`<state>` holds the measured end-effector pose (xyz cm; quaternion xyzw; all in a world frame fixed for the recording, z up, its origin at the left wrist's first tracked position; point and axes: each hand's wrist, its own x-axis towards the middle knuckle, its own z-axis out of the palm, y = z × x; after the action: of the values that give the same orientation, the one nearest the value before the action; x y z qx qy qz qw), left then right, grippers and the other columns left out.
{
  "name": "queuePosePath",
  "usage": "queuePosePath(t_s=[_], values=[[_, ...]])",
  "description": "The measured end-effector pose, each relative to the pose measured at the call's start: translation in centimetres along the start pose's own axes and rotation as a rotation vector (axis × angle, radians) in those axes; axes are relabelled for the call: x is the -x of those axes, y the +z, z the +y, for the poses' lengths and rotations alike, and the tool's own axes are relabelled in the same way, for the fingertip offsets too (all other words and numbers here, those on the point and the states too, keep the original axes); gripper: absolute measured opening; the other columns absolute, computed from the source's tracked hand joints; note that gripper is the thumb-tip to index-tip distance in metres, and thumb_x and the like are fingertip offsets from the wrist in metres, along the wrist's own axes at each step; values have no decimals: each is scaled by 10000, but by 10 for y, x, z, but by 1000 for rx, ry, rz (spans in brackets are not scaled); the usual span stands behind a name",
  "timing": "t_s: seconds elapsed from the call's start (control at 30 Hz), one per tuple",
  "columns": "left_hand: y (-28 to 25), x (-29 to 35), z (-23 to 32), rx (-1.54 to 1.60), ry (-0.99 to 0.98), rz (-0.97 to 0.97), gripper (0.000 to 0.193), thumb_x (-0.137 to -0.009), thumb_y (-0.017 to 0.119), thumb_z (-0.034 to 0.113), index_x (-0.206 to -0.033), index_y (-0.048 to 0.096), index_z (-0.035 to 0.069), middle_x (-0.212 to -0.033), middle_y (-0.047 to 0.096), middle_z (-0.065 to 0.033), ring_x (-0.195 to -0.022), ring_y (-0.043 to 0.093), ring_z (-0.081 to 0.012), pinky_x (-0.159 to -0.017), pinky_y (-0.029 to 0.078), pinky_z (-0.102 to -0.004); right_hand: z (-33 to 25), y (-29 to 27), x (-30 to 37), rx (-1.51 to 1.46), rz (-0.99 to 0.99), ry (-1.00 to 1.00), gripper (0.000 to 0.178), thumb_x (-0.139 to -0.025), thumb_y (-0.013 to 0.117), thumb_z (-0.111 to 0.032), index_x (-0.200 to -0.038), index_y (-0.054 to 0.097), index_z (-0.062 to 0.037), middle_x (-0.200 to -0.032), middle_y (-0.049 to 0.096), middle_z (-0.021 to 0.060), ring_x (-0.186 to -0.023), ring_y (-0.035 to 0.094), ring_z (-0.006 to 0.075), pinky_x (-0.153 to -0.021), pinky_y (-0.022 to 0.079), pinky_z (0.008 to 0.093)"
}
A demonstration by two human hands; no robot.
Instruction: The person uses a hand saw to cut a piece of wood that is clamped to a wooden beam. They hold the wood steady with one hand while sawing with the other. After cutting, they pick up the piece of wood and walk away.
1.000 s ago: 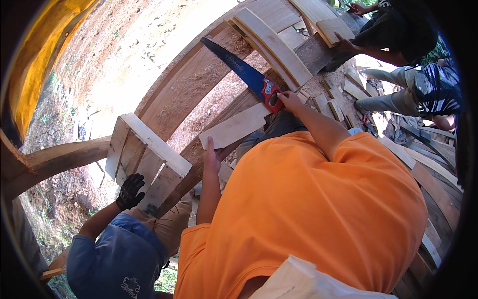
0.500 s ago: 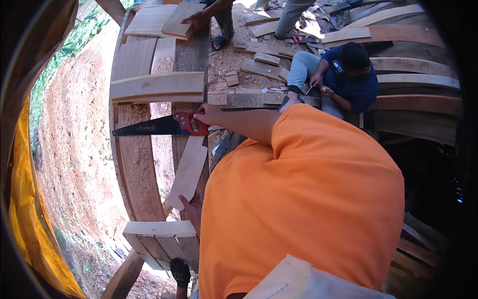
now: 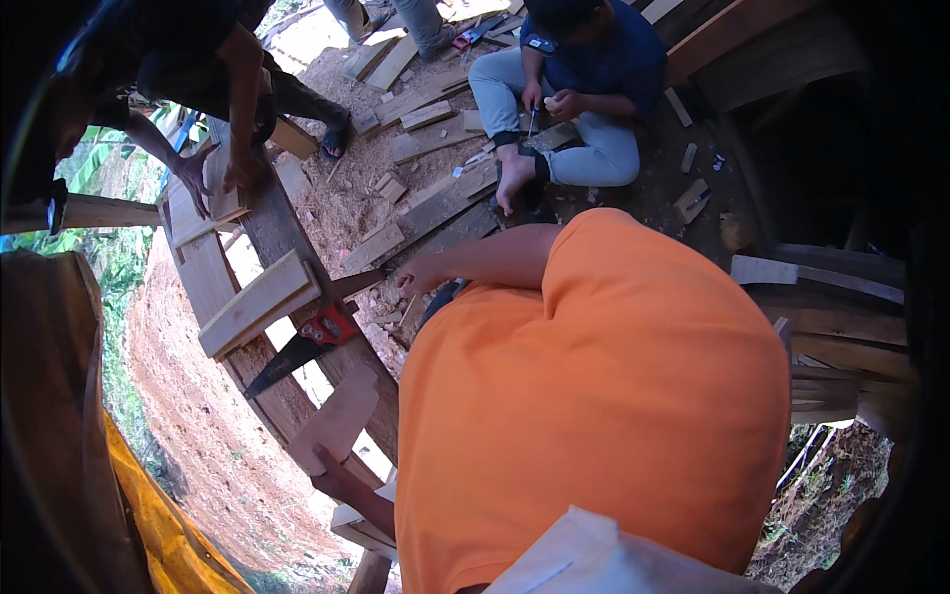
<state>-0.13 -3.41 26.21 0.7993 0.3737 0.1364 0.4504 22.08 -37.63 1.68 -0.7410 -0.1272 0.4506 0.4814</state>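
Note:
My left hand (image 3: 336, 478) is closed on the lower end of a short, pale board (image 3: 338, 416) with an angled end. The board lies across the planks of a wooden bench (image 3: 277, 233). My right hand (image 3: 424, 275) is off to the bench's side, fingers slightly bent and apart, with nothing visible in it. Closest to it is the end of a dark wooden strip (image 3: 356, 283). A handsaw (image 3: 307, 343) with a red handle and dark blade rests on the bench between my hands, touched by neither. Beyond it, a thicker board (image 3: 259, 305) lies across the planks.
At the bench's far end, another person's hands (image 3: 213, 178) press on boards. A seated person in a dark blue shirt (image 3: 604, 59) holds a thin tool and a small piece. Offcuts (image 3: 426, 114) and sawdust cover the ground. A yellow tarp (image 3: 163, 515) hangs at lower left.
My right hand has let go of the handsaw, which now lies on the bench. My left hand still holds the short board. The view has turned, and the far person leans in over the bench.

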Motion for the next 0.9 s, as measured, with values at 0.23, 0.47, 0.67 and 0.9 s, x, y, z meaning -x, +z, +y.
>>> queuePosePath(t_s=[0.23,0.47,0.67,0.9], values=[[123,19,105,-80,234,-419,584,-953,729,340,-1268,598,-134,-1186,685,-228,-991,702,-282,-806,580,-394,61,-16,119,171,344,-168,1046,-720,877,-502,-1553,368,-128,-1366,539,221,-1298,530,402,-1060,458,468],[220,70,165,109,216,-826,532,-982,698,274,-1306,547,-119,-1191,654,-192,-1023,683,-240,-785,601,-339,54,-16,172,-42,835,108,1109,-747,866,-347,-1607,213,-98,-1437,439,200,-1117,605,339,-958,516,437],[245,70,173,42,187,-1017,583,-964,720,246,-1351,480,-118,-1225,618,-209,-1028,685,-262,-718,674,-366,72,-7,198,-181,1044,75,1036,-773,806,-224,-1615,214,-107,-1412,520,187,-828,698,227,-808,565,378],[249,54,181,127,167,-1164,583,-983,680,238,-1387,448,-113,-1256,597,-220,-1049,681,-279,-754,675,-365,61,28,199,-217,1178,126,966,-786,790,-258,-1595,289,-93,-1246,641,179,-845,705,248,-819,559,376]])
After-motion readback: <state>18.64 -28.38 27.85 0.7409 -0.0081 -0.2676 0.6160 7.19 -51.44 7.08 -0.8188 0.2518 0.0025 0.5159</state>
